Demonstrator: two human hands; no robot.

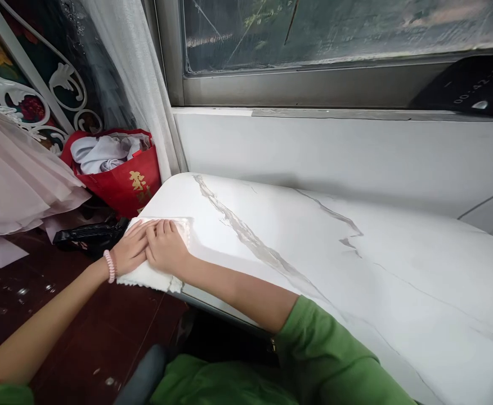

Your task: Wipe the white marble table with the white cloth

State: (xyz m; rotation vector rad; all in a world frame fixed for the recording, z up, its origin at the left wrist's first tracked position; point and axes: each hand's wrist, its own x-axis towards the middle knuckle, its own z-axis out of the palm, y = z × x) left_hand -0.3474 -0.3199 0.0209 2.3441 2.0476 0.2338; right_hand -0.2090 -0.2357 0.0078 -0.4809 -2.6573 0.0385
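A folded white cloth (149, 277) with a frayed, scalloped edge lies at the left end of the white marble-patterned table (246, 202), partly over its near edge. My left hand (130, 247), with a pink bead bracelet (110, 266) at the wrist, rests flat on the cloth, fingers stretched towards the right. Beside it and touching it, my right hand (166, 247) presses down with its fingers bent over the cloth. The palms of both hands and the cloth beneath them are hidden.
Left of the table stands a red bag (122, 188) stuffed with pale fabric, near a black plastic bundle (88, 237). A white curtain (132, 73) and pink fabric (18, 174) hang there. A wall and window (335, 34) run behind the table. Below is dark red floor (94, 332).
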